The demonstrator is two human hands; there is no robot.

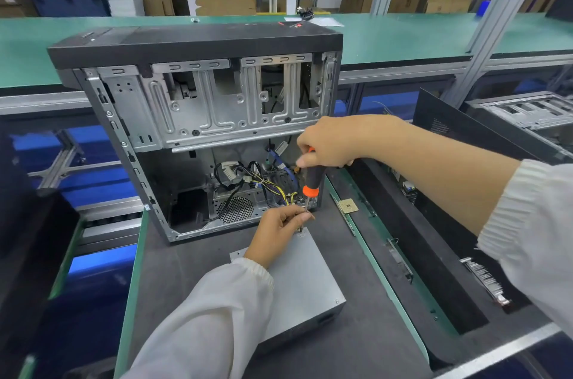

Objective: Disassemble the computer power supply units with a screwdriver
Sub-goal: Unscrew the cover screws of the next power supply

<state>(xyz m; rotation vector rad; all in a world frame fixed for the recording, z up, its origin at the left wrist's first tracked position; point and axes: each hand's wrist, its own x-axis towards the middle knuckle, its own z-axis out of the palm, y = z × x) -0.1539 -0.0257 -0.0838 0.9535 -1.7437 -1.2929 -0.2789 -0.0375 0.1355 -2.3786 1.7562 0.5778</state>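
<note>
Head view: the power supply unit (305,279) lies flat on the dark mat just in front of the open computer case (198,118). The right hand (328,143) grips the screwdriver (313,180) by its black-and-orange handle, tip down at the unit's far corner; the left hand (279,233) pinches the shaft there. The unit looks like a stiff, fairly heavy metal box — best held by its flat sides. Inside the case, a tangle of cables (260,183) remains.

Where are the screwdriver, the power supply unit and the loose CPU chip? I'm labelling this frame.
screwdriver (313,177): head view, black handle.
power supply unit (305,281): head view, grey top.
CPU chip (348,205): head view, centre.
</note>
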